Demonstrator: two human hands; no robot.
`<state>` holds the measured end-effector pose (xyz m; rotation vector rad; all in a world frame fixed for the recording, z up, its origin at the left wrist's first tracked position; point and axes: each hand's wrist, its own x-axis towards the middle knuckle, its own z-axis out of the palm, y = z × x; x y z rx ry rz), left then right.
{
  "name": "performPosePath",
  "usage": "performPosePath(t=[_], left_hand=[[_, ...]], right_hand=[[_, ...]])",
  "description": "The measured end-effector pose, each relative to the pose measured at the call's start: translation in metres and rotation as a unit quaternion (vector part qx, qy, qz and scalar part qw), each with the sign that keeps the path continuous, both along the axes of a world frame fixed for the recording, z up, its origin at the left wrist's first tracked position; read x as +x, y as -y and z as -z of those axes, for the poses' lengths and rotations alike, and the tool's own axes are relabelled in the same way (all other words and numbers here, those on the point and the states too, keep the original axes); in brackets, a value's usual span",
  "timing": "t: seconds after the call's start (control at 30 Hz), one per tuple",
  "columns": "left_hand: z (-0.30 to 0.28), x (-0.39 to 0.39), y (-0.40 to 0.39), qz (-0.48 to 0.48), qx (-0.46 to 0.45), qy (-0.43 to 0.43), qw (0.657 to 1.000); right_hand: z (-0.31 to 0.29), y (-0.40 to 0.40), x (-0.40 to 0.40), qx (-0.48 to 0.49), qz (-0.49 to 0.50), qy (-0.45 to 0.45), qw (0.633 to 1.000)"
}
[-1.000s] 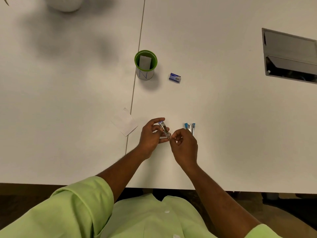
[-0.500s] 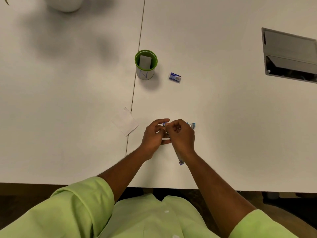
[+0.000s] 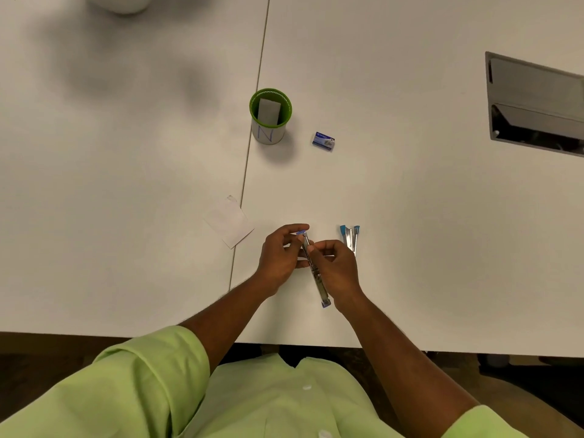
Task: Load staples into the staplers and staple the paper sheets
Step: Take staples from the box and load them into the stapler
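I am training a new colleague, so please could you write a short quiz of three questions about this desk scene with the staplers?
1. True or false: the second stapler lies on the table, to the right of both hands.
2. What stands closer to the green cup: A) the staple box, B) the paper sheets?
3. Fill in: the left hand and the right hand both hold the opened ____.

Key: 1 true; 2 A; 3 stapler.

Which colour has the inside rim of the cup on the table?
Green, above a white outer wall: the cup, in the head view.
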<state>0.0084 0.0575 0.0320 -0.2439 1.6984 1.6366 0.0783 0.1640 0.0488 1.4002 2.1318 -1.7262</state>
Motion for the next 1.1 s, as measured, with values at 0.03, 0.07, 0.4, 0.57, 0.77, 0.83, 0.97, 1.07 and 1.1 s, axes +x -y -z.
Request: performPosePath(t=[0.03,0.07,0.4,0.57,0.77,0.83,0.97,1.07,1.1], left_hand=[[0.0,0.0,-0.001,0.005,0.001,-0.001,1.0],[-0.001,0.0,-0.002,0.007,0.002,-0.002,1.0],[0.004,0.005,0.003,0.021,0.006,0.024,0.999],[0.004,0.002,0.004,0.034,0.011,0.037,0.999],[0.002,-0.006,0.002,0.019,0.03,0.059,0.998],[0.001,-0.009,0.001,0.005,0.04,0.071,0.997],[0.003,-0.015,0.003,-0.035,0.048,0.1,0.993],[0.006,-0.019,0.005,-0.058,0.048,0.119,0.99],[0.006,-0.02,0.006,-0.062,0.049,0.124,0.989]], right_hand=[[0.0,0.0,-0.001,0.003,0.007,0.003,1.0],[0.001,0.001,-0.002,0.007,0.013,0.005,1.0],[0.006,-0.009,0.007,-0.002,-0.056,0.002,0.998],[0.003,-0.016,0.012,-0.006,-0.103,0.001,0.995],[0.0,-0.016,0.009,-0.016,-0.085,0.001,0.996],[0.002,-0.014,0.01,-0.006,-0.074,0.003,0.997],[0.006,-0.011,0.012,-0.014,-0.059,0.078,0.995],[0.01,-0.012,0.015,-0.068,-0.095,0.109,0.987],[0.011,-0.012,0.017,-0.074,-0.1,0.105,0.987]])
